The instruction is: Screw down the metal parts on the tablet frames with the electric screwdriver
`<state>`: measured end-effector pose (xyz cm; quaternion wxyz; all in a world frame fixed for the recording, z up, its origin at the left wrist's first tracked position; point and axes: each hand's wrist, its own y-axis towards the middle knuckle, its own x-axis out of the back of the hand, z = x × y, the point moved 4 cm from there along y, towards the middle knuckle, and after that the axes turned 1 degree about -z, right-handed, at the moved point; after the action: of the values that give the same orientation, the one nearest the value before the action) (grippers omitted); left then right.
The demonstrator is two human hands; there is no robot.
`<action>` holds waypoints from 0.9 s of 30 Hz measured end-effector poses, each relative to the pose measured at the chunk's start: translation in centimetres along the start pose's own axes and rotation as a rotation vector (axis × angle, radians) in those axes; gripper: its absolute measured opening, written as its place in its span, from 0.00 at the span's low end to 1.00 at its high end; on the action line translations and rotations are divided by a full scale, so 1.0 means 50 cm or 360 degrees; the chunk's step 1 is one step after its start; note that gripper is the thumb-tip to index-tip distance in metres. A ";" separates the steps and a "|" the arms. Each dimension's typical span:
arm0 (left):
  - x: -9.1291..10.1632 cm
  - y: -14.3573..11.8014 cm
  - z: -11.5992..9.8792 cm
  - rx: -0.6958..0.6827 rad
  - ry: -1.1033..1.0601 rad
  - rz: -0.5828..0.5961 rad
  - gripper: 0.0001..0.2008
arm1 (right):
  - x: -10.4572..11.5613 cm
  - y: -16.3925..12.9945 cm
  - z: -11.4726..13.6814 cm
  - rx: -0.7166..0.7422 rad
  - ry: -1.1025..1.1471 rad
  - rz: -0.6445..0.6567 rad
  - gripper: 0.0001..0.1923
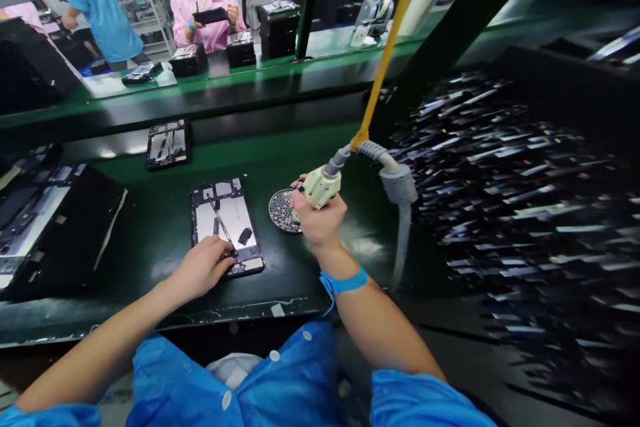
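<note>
An opened tablet-like device (231, 215) lies on the green bench, its silver inside and a thin dark cable facing up. My left hand (205, 265) rests on its lower left part, thumb and fingertips drawn together near the bottom edge; what they pinch is hidden. A small black piece (245, 235) lies inside the device, right of these fingers. My right hand (323, 219) is wrapped around a pale electric screwdriver (321, 188) with a grey cable at its top. Just left of that hand sits a round metal dish (284, 211) full of small holes, partly covered by my fingers.
Another device (168, 144) lies farther back. Stacked devices (55, 227) stand at the left, and a large, motion-blurred stack (530, 200) fills the right. A yellow cord (390, 53) hangs down to the screwdriver's cable. Across the bench, a person in pink (207, 7) holds a dark device.
</note>
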<state>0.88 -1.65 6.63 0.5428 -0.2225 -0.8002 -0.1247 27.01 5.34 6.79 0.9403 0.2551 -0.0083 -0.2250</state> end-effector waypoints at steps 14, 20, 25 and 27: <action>-0.028 -0.103 -0.023 -0.0563 0.0157 -0.0681 0.12 | -0.004 -0.010 0.011 -0.0012 0.0052 0.0078 0.10; -0.054 -0.097 -0.024 -0.0326 0.0148 -0.0682 0.10 | -0.004 -0.013 0.009 -0.0046 0.0025 0.0102 0.11; -0.054 -0.087 -0.009 -0.0271 -0.0030 -0.0618 0.10 | -0.005 -0.015 0.007 -0.0060 0.0010 0.0113 0.11; -0.055 -0.087 -0.003 -0.0285 -0.0060 -0.0614 0.10 | -0.006 -0.015 0.007 -0.0062 0.0018 0.0110 0.11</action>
<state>-0.28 -6.12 4.31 0.4719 -0.1149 -0.8237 -0.2926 26.36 4.71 6.76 0.9523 0.2377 -0.0074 -0.1912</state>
